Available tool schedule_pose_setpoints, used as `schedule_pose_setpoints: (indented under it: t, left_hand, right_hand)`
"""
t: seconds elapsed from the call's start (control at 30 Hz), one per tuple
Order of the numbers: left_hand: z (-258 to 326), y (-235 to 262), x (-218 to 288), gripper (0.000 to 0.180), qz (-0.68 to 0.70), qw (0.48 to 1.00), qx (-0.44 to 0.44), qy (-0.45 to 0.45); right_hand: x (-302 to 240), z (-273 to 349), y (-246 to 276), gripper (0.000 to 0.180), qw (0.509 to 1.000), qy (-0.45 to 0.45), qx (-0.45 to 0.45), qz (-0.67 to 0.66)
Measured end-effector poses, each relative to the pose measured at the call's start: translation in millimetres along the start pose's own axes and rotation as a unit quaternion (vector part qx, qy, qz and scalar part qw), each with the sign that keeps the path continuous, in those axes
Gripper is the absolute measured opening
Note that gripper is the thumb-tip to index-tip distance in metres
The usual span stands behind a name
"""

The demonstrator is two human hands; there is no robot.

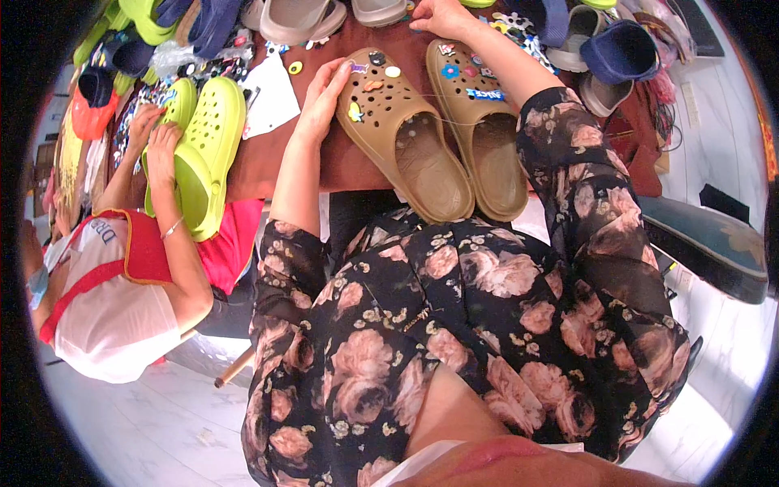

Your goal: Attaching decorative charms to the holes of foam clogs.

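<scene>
Head view: left hand (323,96) fingers rest flat on brown clog (402,134); right hand (438,16) fingers pinch among charms (511,24).

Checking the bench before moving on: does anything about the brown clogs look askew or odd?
Nothing damaged. The two brown clogs lie heel-first over the table edge, overhanging slightly. Left hand rests on the left clog; right hand reaches beyond them.

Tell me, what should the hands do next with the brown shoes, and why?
Probably the right hand should pick one charm from the pile it is reaching into and bring it to the right clog. The left hand rests on the left clog, and both clogs show many empty holes.
</scene>
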State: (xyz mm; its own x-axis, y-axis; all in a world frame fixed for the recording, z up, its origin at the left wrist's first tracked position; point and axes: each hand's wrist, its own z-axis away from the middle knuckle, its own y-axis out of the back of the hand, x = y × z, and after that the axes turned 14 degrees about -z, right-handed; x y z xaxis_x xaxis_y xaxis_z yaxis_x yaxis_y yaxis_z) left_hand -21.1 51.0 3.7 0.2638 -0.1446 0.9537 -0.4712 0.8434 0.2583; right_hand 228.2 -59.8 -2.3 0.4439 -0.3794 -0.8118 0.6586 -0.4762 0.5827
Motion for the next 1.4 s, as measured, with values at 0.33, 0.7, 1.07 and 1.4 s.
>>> schedule_pose_setpoints:
  t: [0.33,0.7,1.07,1.4]
  left_hand:
    - [-5,0,-10,0.052,-0.01,0.999,0.027,0.014]
    - [3,0,-12,0.054,-0.056,0.997,0.036,-0.039]
    - [79,-30,28,0.049,-0.307,0.896,0.173,-0.27]
    - [99,-34,16,0.063,-0.353,0.891,0.176,-0.224]
  right_hand:
    - [22,-21,-14,0.026,0.976,0.067,-0.044,0.202]
    - [15,5,-7,0.026,0.983,0.04,-0.051,0.171]
    - [-17,3,-22,0.034,0.903,0.094,-0.238,0.345]
    - [-74,67,11,0.02,0.989,0.041,-0.101,-0.098]
